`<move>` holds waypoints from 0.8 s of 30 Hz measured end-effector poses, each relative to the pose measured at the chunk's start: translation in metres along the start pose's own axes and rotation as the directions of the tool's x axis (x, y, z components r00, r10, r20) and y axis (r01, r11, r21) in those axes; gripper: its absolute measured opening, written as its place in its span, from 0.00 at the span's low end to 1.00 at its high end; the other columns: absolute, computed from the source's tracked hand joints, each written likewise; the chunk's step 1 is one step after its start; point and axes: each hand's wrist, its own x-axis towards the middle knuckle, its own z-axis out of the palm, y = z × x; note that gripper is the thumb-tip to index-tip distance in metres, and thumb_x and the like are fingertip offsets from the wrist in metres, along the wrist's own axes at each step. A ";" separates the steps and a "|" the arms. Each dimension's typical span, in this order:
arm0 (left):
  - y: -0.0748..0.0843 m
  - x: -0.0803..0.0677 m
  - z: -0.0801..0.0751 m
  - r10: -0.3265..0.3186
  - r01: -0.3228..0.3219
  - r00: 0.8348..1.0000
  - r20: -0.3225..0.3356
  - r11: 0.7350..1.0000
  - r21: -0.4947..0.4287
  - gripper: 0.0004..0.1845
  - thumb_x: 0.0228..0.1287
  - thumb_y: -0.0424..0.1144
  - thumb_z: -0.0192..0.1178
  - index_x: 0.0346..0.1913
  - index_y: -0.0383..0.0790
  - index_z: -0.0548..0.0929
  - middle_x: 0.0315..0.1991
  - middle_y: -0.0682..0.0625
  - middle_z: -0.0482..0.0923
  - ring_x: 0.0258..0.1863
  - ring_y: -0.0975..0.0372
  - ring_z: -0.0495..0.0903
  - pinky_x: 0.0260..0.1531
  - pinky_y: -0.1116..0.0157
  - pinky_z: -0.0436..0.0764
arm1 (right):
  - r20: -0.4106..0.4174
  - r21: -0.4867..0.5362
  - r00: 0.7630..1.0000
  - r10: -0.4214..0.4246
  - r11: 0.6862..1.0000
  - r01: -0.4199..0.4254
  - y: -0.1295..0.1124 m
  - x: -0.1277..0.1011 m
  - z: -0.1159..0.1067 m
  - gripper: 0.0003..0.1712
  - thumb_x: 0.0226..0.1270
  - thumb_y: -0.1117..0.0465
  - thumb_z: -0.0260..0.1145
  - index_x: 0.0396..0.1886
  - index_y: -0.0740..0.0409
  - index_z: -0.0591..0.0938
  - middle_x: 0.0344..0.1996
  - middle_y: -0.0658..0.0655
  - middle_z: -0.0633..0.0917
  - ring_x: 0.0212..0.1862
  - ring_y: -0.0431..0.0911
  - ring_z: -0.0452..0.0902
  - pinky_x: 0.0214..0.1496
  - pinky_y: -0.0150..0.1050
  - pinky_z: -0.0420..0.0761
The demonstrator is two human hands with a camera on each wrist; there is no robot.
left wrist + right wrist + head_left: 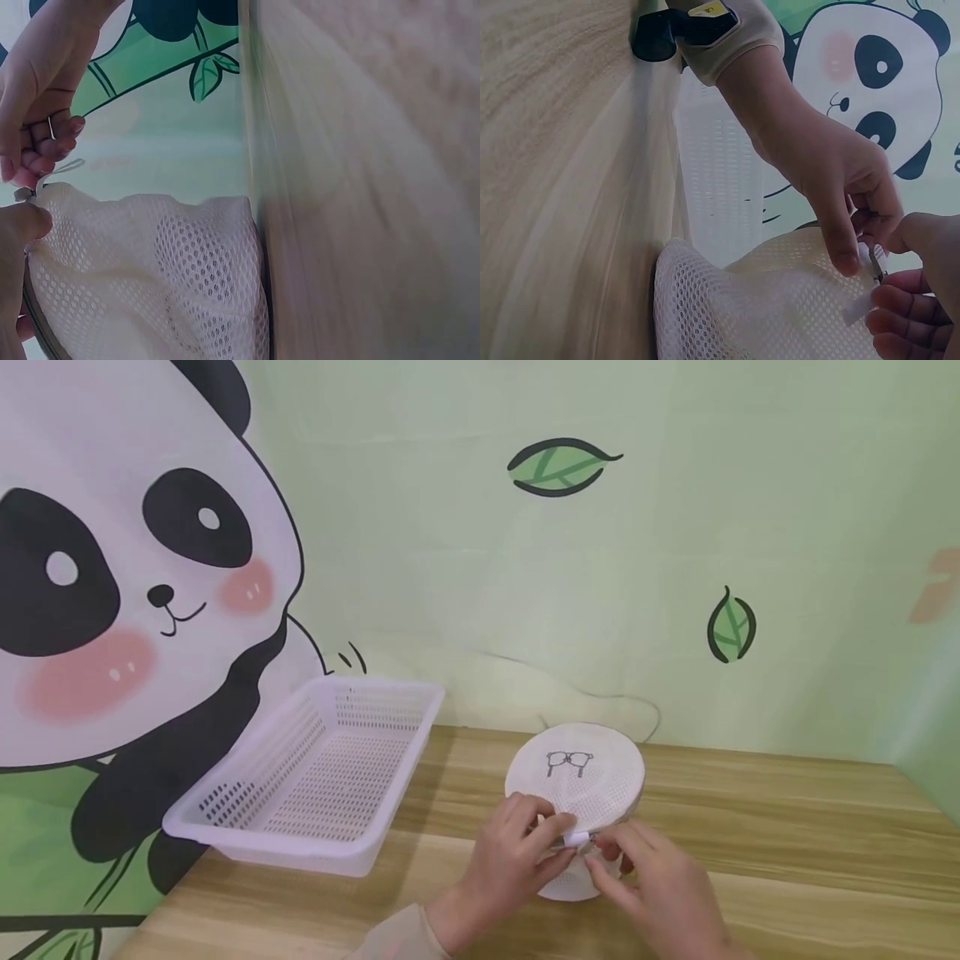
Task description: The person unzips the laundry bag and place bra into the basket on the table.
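A round white mesh laundry bag point(576, 777) with a small bra drawing on top stands on the wooden table point(787, 827). Both hands meet at its near edge. My left hand point(558, 835) pinches the bag's rim beside the zipper, thumb pressed on the mesh point(845, 259). My right hand point(600, 852) pinches the small metal zipper pull point(877, 267), next to a white tab point(859, 307). In the left wrist view the bag's mesh point(172, 277) fills the lower left, with the right hand's fingers point(45, 142) curled above the zipper end. What the bag holds is hidden.
An empty white perforated plastic basket point(247, 781) sits on the table to the left of the bag, against the panda wall mural point(112, 593). Bare tabletop stretches to the right of the bag. The wall stands close behind the bag.
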 end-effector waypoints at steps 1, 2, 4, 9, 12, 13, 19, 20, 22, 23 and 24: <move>0.001 0.000 0.000 -0.001 0.001 1.000 0.001 1.000 0.004 0.17 0.41 0.42 0.76 0.36 0.46 0.83 0.32 0.54 0.75 0.26 0.67 0.70 0.29 0.78 0.70 | 0.000 -0.021 1.000 0.007 1.000 -0.007 0.000 0.000 0.000 0.15 0.40 0.62 0.76 0.29 0.48 0.80 0.24 0.39 0.78 0.25 0.28 0.70 0.24 0.19 0.68; 0.001 0.000 0.001 0.000 0.000 1.000 0.000 1.000 0.008 0.17 0.41 0.42 0.76 0.36 0.46 0.83 0.32 0.53 0.75 0.26 0.67 0.70 0.29 0.78 0.70 | 0.004 -0.041 1.000 0.016 0.999 -0.016 0.000 -0.001 0.000 0.15 0.40 0.61 0.76 0.28 0.48 0.80 0.24 0.39 0.77 0.25 0.28 0.69 0.23 0.19 0.67; 0.002 0.000 0.002 0.001 -0.001 1.000 -0.004 1.000 0.019 0.17 0.41 0.43 0.76 0.36 0.46 0.83 0.32 0.54 0.75 0.26 0.67 0.71 0.29 0.78 0.70 | 0.012 -0.079 0.999 0.033 0.996 -0.032 -0.001 -0.001 0.001 0.16 0.40 0.57 0.78 0.27 0.47 0.78 0.23 0.39 0.75 0.25 0.28 0.69 0.22 0.19 0.66; 0.004 -0.001 0.003 0.001 -0.001 1.000 -0.017 0.999 0.032 0.17 0.40 0.43 0.77 0.35 0.46 0.83 0.32 0.54 0.75 0.26 0.67 0.71 0.29 0.78 0.70 | 0.015 -0.149 0.999 0.041 0.988 -0.038 -0.002 -0.002 0.001 0.18 0.39 0.51 0.78 0.24 0.47 0.76 0.21 0.39 0.73 0.23 0.29 0.68 0.20 0.20 0.64; 0.005 0.000 0.003 0.005 -0.004 1.000 -0.022 0.999 0.034 0.18 0.38 0.43 0.77 0.36 0.46 0.83 0.32 0.54 0.76 0.26 0.67 0.71 0.29 0.78 0.70 | 0.011 -0.178 0.999 0.037 0.983 -0.034 -0.003 -0.002 0.001 0.19 0.39 0.50 0.78 0.23 0.48 0.76 0.21 0.40 0.72 0.22 0.31 0.68 0.20 0.20 0.64; 0.005 0.000 0.003 0.007 -0.006 1.000 -0.024 0.999 0.038 0.19 0.38 0.43 0.77 0.36 0.46 0.83 0.32 0.54 0.76 0.26 0.67 0.71 0.29 0.78 0.70 | 0.012 -0.186 0.999 0.037 0.982 -0.034 -0.003 -0.002 0.001 0.19 0.38 0.50 0.78 0.23 0.48 0.76 0.21 0.40 0.72 0.22 0.31 0.69 0.20 0.21 0.64; 0.006 0.000 0.002 0.004 -0.003 1.000 -0.019 0.999 0.047 0.19 0.37 0.43 0.78 0.36 0.45 0.83 0.32 0.54 0.76 0.26 0.67 0.71 0.29 0.78 0.70 | 0.017 -0.202 0.999 0.039 0.979 -0.035 -0.003 -0.001 0.001 0.18 0.36 0.53 0.79 0.23 0.49 0.77 0.20 0.40 0.74 0.22 0.32 0.71 0.19 0.21 0.66; 0.006 0.000 0.002 0.001 0.000 1.000 -0.017 0.999 0.046 0.19 0.38 0.43 0.78 0.36 0.45 0.83 0.32 0.54 0.76 0.26 0.67 0.71 0.29 0.78 0.70 | 0.017 -0.199 0.999 0.041 0.979 -0.037 -0.004 -0.001 0.001 0.18 0.36 0.54 0.79 0.23 0.49 0.77 0.20 0.40 0.74 0.22 0.32 0.72 0.19 0.21 0.66; 0.006 0.000 0.002 -0.006 0.007 1.000 -0.014 0.999 0.042 0.18 0.39 0.43 0.77 0.35 0.45 0.83 0.31 0.54 0.75 0.26 0.67 0.71 0.28 0.77 0.70 | 0.019 -0.186 0.999 0.045 0.982 -0.040 -0.004 -0.001 0.001 0.17 0.37 0.55 0.78 0.24 0.48 0.77 0.21 0.40 0.74 0.22 0.32 0.72 0.19 0.21 0.66; 0.006 0.000 0.002 -0.010 0.011 1.000 -0.013 0.999 0.038 0.17 0.40 0.43 0.77 0.35 0.45 0.83 0.31 0.54 0.75 0.26 0.67 0.71 0.28 0.77 0.70 | 0.020 -0.179 0.999 0.047 0.983 -0.043 -0.004 -0.001 0.001 0.17 0.37 0.55 0.78 0.24 0.48 0.77 0.21 0.40 0.75 0.22 0.31 0.72 0.20 0.21 0.66; 0.006 0.000 0.002 -0.012 0.013 1.000 -0.013 0.999 0.036 0.17 0.41 0.43 0.77 0.35 0.45 0.83 0.31 0.54 0.75 0.25 0.68 0.71 0.28 0.77 0.70 | 0.020 -0.174 0.999 0.048 0.984 -0.044 -0.004 -0.001 0.000 0.16 0.38 0.56 0.78 0.24 0.47 0.77 0.21 0.40 0.75 0.23 0.31 0.71 0.20 0.20 0.66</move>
